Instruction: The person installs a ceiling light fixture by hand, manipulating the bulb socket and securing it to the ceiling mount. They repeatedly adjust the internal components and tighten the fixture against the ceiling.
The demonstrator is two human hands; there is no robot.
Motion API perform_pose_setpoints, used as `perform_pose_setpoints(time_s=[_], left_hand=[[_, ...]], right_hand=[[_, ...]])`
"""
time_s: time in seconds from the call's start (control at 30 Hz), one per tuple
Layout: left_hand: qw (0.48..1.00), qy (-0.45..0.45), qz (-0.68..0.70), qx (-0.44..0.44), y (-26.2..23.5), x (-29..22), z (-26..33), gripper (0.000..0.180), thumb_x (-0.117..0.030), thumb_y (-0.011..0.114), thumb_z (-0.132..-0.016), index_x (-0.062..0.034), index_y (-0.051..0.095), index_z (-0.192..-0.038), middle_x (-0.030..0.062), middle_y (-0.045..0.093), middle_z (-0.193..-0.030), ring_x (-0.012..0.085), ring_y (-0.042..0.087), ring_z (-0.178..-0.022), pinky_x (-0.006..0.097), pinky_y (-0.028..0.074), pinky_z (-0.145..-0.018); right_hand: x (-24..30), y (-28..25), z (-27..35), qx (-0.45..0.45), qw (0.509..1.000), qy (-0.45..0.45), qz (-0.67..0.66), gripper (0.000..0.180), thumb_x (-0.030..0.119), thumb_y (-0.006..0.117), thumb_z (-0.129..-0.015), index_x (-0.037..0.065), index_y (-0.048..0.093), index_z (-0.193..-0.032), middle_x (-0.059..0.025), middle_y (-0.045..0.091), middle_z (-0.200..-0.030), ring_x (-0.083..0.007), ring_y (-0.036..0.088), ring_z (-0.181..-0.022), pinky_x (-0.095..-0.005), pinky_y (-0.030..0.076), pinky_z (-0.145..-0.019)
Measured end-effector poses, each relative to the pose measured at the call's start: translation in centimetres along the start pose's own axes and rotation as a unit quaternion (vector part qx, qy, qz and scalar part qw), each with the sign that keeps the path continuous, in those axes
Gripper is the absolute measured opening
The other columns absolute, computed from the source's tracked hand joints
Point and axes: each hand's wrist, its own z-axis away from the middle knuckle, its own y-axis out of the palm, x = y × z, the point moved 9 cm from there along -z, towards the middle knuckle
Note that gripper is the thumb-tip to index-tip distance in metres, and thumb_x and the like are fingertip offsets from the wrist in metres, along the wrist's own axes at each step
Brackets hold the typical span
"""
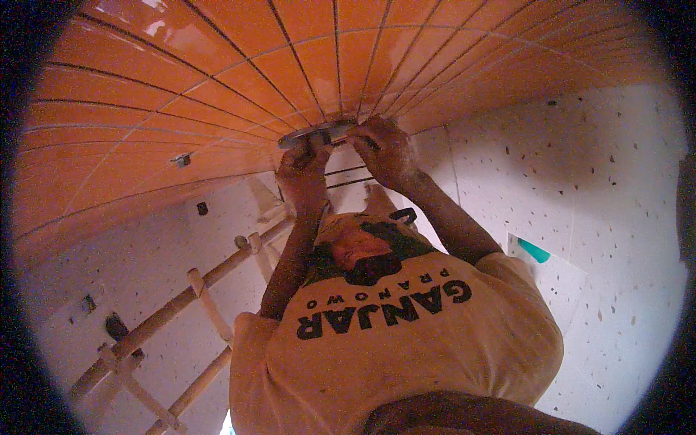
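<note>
Overhead, the round metal fitting (310, 135) sat flat against the orange slatted ceiling (217, 80), at about 12 o'clock from the person's head. I judged it stiff, fairly light and thin-edged, best held by its rim from two sides. The left hand (301, 170) was at its 7 o'clock edge, fingers closed on the rim; the right hand (384, 148) gripped the 4 o'clock edge, fingers curled over it. Both arms were raised steeply, elbows bent, wrists close together. A pale wooden ladder (181, 304) leaned at 8 o'clock against the speckled white wall (580, 181).
</note>
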Motion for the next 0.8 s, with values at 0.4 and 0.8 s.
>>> perform_pose_setpoints(time_s=[0.4, 0.8], left_hand=[[0.936, 0.310, -0.098, -0.135, 0.1, -2.1, 1.5, 0.041, -0.014, 0.081, -0.067, -0.0032, 0.060, -0.100, 0.0135, 0.062, -0.095, 0.0306, 0.063, -0.088, 0.041, 0.053, -0.078], [0.885, 0.413, -0.167, -0.136, 0.1, -6.0, 2.8, 0.037, -0.008, 0.079, -0.069, -0.0026, 0.059, -0.099, 0.0170, 0.061, -0.103, 0.0336, 0.061, -0.093, 0.041, 0.053, -0.075]], right_hand=[[-1.9, 0.7, 0.9, 0.018, 0.999, 0.023, 0.026, 0.009, 0.013, 0.064, -0.085, 0.006, 0.064, -0.090, -0.0128, 0.062, -0.087, -0.0323, 0.060, -0.079, -0.0415, 0.049, -0.069], [-5.4, 2.5, 2.6, 0.009, 0.993, 0.116, -0.037, 0.018, 0.019, 0.062, -0.087, 0.003, 0.065, -0.095, -0.0130, 0.064, -0.090, -0.0282, 0.064, -0.079, -0.0369, 0.051, -0.070]])
